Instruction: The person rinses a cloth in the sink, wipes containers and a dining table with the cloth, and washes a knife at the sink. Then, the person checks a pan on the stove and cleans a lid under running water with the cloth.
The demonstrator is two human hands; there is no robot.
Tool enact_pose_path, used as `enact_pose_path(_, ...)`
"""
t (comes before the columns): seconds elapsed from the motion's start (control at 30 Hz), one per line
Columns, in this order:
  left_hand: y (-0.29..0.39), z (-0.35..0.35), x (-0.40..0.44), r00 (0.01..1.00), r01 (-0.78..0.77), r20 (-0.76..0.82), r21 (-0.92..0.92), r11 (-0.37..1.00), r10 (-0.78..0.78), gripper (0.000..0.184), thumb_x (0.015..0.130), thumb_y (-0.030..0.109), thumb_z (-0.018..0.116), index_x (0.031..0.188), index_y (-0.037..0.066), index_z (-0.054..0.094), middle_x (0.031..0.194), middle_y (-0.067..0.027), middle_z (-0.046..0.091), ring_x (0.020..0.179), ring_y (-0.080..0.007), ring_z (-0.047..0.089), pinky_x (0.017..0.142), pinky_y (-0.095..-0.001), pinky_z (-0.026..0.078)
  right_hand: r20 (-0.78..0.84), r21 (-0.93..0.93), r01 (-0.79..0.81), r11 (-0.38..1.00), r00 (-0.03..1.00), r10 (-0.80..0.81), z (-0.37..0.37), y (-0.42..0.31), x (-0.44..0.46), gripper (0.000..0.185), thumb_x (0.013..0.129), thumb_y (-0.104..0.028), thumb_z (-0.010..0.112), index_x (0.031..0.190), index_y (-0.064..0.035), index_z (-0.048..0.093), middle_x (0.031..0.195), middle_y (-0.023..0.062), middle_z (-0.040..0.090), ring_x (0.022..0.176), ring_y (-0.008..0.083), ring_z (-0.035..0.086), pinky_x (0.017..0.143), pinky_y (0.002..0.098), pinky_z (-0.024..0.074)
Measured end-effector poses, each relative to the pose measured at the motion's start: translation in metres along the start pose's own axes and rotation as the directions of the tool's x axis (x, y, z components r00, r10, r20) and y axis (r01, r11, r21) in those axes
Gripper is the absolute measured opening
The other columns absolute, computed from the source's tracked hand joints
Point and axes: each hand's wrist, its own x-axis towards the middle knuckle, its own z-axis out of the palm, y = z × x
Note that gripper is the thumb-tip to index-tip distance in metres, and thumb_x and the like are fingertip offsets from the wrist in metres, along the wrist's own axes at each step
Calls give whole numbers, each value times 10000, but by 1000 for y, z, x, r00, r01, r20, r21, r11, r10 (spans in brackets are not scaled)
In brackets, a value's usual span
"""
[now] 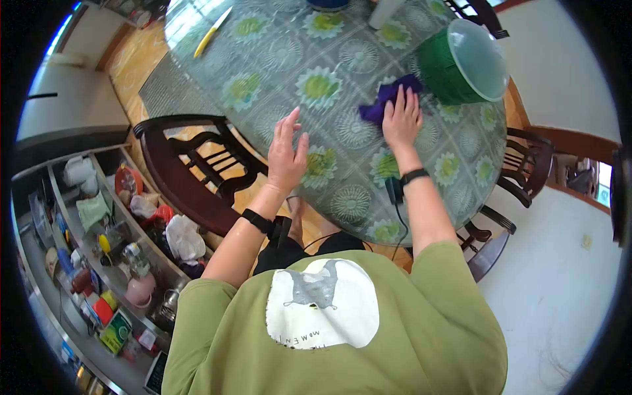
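My right hand [402, 120] lies on a crumpled purple cloth [380, 109], pressing it against the patterned cover of the round table [283, 79]. Its fingers are stretched over the cloth. Near the table's front left edge, my left hand [288, 153] has its fingers apart and holds nothing. Just right of the cloth is a green container [442, 69] with a clear, wide rim, tilted in this view. A yellow-handled knife [212, 33] rests at the table's far left, well away from both hands.
Dark wooden chairs stand at the left [178, 158] and right [526, 164] of the table. Open shelves [125, 224] full of household items run along the left. A white object [386, 12] and a blue item [328, 3] stand at the far edge.
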Motion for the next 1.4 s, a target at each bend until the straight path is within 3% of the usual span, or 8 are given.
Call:
enact_pose_path(0.23,1,-38,-18,991,71,-116,-13,997,-72,544,1031,51,603,1563,77,493,1406,-133,594,1182,-228,632,968,-356,536,-38,166,316,934,949,-314,34,-171,28,618,988,-470,571,1521,-158,560,1616,131,482,1517,332,393,1205,566,281)
enact_pose_path(0.43,-17,-23,9,997,-56,-31,324,944,69,565,1014,217,632,1545,79,498,1521,-185,540,1383,-414,504,1164,-496,395,161,406,415,814,844,-511,-40,-184,-78,582,976,-391,635,1525,-217,552,1634,98,449,1549,288,370,1237,520,273)
enact_pose_path(0.7,-4,56,-8,926,-294,374,611,735,60,650,1045,431,588,1635,214,420,1715,-110,341,1592,-362,270,1265,-605,201,26,-228,-174,958,982,185,-70,117,-106,678,1005,-461,597,1589,-141,468,1614,145,464,1516,353,400,1169,575,339)
enact_pose_path(0.83,-13,59,-14,920,-298,388,593,748,59,687,1058,508,539,1672,257,361,1759,-79,260,1633,-353,172,1289,-601,74,-74,-271,-503,820,861,504,-36,105,-58,679,1010,-473,556,1572,-99,477,1613,174,459,1519,389,375,1143,622,324)
enact_pose_path(0.9,-16,60,-14,920,-315,385,607,729,77,651,1070,511,518,1654,250,399,1747,-75,293,1628,-328,195,1293,-578,66,83,-102,-327,940,938,335,-48,49,-15,660,1002,-476,542,1531,-84,521,1596,184,469,1492,403,393,1142,643,307)
enact_pose_path(0.97,-27,61,-11,932,-291,350,567,771,94,616,1074,487,521,1630,233,443,1726,-82,338,1609,-308,252,1293,-553,100,-49,-56,-100,993,994,97,-5,-2,-10,619,980,-471,561,1474,-99,584,1552,170,514,1465,383,419,1157,622,297)
enact_pose_path(1.17,0,48,-2,965,-248,149,273,930,213,592,1030,329,609,1582,143,501,1634,-115,476,1499,-327,434,1239,-486,278,217,387,217,896,923,-317,-68,-130,-142,609,1002,-407,595,1549,-147,530,1634,85,472,1557,262,360,1241,538,271)
enact_pose_path(1.4,13,116,-17,819,-489,489,325,809,298,601,1046,408,570,1609,222,472,1686,-63,416,1564,-312,350,1275,-574,184,480,161,14,987,873,-91,-174,18,-257,684,912,-334,695,1566,-239,518,1645,55,433,1543,253,364,1235,508,279)
